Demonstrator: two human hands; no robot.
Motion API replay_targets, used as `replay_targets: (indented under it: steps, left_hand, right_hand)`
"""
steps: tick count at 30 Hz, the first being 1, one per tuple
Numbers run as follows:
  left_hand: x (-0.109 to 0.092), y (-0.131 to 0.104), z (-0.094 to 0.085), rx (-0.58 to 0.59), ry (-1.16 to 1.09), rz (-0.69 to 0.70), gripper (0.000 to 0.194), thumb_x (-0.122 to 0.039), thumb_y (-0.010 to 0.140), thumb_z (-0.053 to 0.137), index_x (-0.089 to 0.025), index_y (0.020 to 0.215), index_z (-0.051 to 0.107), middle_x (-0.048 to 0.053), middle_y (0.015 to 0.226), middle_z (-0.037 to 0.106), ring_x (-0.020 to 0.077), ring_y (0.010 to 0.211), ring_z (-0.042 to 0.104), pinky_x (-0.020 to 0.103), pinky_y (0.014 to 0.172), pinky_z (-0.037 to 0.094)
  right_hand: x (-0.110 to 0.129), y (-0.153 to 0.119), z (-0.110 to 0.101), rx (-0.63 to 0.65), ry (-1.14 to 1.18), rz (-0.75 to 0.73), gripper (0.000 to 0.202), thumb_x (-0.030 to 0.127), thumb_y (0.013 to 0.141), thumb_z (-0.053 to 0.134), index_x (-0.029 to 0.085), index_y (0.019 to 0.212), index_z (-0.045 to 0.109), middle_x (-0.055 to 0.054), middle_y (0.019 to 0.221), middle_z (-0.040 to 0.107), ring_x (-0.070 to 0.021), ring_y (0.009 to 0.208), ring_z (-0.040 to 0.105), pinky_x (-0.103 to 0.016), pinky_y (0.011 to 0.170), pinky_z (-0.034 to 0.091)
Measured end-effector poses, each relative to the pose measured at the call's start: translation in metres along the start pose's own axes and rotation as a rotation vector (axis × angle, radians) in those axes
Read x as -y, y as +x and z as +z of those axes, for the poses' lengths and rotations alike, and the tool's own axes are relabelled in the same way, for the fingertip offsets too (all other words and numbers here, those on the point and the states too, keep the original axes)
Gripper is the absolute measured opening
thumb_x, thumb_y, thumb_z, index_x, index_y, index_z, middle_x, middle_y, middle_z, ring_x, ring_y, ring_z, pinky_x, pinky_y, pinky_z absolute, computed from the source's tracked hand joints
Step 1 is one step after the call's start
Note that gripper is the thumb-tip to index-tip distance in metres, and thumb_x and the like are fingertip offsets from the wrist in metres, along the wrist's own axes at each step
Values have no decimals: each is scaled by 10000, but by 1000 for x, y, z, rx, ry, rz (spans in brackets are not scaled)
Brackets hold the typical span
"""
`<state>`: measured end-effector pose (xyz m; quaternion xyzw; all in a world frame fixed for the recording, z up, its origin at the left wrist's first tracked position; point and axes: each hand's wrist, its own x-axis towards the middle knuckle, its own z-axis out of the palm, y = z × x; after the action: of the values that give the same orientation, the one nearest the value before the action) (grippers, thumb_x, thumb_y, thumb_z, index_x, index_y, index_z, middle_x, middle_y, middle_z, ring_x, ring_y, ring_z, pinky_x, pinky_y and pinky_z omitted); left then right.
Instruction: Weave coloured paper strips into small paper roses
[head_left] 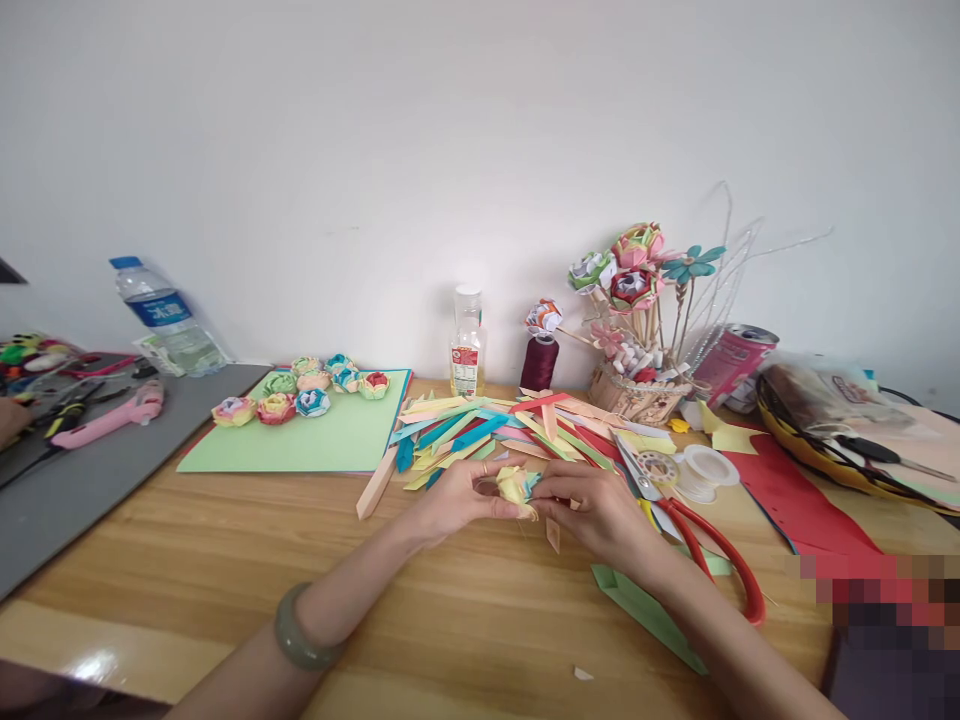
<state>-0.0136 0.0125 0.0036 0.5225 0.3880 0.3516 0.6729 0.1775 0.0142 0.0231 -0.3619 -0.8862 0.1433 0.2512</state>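
Between my two hands, above the front of the table, is a small yellow and blue paper flower [513, 485]. My left hand [466, 495] grips it from the left, thumb below and fingers above. From the right, the fingertips of my right hand [589, 500] pinch its edge. Just behind my hands spreads a heap of folded paper strips [465, 430] in many colours. Red-handled scissors [694, 535] lie beside my right forearm, partly hidden by it. A green paper strip [645, 610] lies under that forearm.
Several finished paper flowers [312, 402] sit on green paper sheets [292, 450] at left. Behind the strips stand a clear bottle [466, 345], a thread spool [540, 362] and a basket of paper flowers [637, 392]. A pink glue gun [112, 418] lies far left.
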Motion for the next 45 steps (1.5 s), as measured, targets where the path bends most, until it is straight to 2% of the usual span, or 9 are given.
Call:
replay_targets:
  steps: [3, 7, 10, 16, 19, 26, 31, 36, 45]
  left_hand:
    - [1, 0, 0, 9, -2, 9, 557, -272, 534, 781, -174, 1062, 632, 56, 973, 653, 177, 891, 561, 343, 856, 420]
    - [3, 0, 0, -5, 7, -12, 686, -253, 537, 783, -198, 1180, 551, 47, 998, 647, 167, 901, 556, 337, 867, 412]
    - [4, 0, 0, 10, 9, -11, 705, -248, 540, 782, -197, 1199, 534, 50, 1022, 639, 167, 920, 552, 328, 875, 405]
    - [2, 1, -3, -2, 27, -6, 754, -263, 549, 776, -179, 1241, 489, 44, 952, 656, 159, 873, 564, 327, 863, 407]
    - [1, 0, -2, -1, 28, 3, 745, -264, 549, 775, -183, 1235, 497, 40, 938, 657, 158, 867, 565, 318, 856, 406]
    - [3, 1, 0, 0, 33, -17, 716, -234, 531, 781, -187, 1201, 535, 26, 902, 653, 143, 821, 550, 302, 833, 407]
    - [6, 3, -6, -6, 53, 25, 731, -274, 532, 781, -193, 1212, 526, 41, 905, 639, 161, 828, 536, 320, 811, 410]
    - [4, 3, -10, 1, 87, 55, 694, -285, 575, 757, -235, 1224, 514, 36, 907, 608, 149, 818, 511, 301, 784, 411]
    - [-4, -1, -5, 38, 92, 17, 671, -284, 554, 765, -214, 1185, 550, -6, 807, 601, 125, 750, 493, 289, 766, 400]
  right_hand:
    - [1, 0, -1, 6, -29, 8, 200, 173, 839, 501, 188, 705, 649, -25, 702, 625, -122, 629, 565, -207, 573, 381]
    - [7, 1, 2, -38, -71, 63, 170, 121, 767, 556, 190, 625, 618, 4, 634, 609, -115, 587, 544, -200, 540, 355]
    - [7, 1, 5, -53, -75, 102, 164, 97, 735, 569, 188, 607, 614, 15, 623, 610, -102, 540, 524, -198, 509, 337]
    - [-3, -1, 3, 4, -50, 22, 180, 186, 823, 526, 195, 692, 650, -13, 692, 639, -123, 633, 581, -204, 573, 378]
    - [-1, 0, 1, -12, -65, 5, 199, 192, 834, 510, 198, 689, 646, -12, 679, 639, -123, 628, 585, -201, 566, 377]
    - [10, 1, 4, -87, -109, 59, 231, 127, 764, 525, 189, 552, 592, 11, 588, 597, -98, 518, 536, -184, 464, 311]
    - [7, 1, 3, -40, -168, -44, 244, 178, 846, 458, 182, 645, 597, -9, 655, 590, -102, 576, 538, -192, 503, 312]
    - [9, 0, 0, -3, -283, -77, 285, 187, 886, 386, 184, 664, 565, -2, 647, 547, -99, 538, 475, -207, 486, 271]
    - [10, 0, -1, -104, -213, -114, 292, 164, 848, 443, 173, 606, 606, -9, 586, 575, -106, 541, 514, -203, 508, 304]
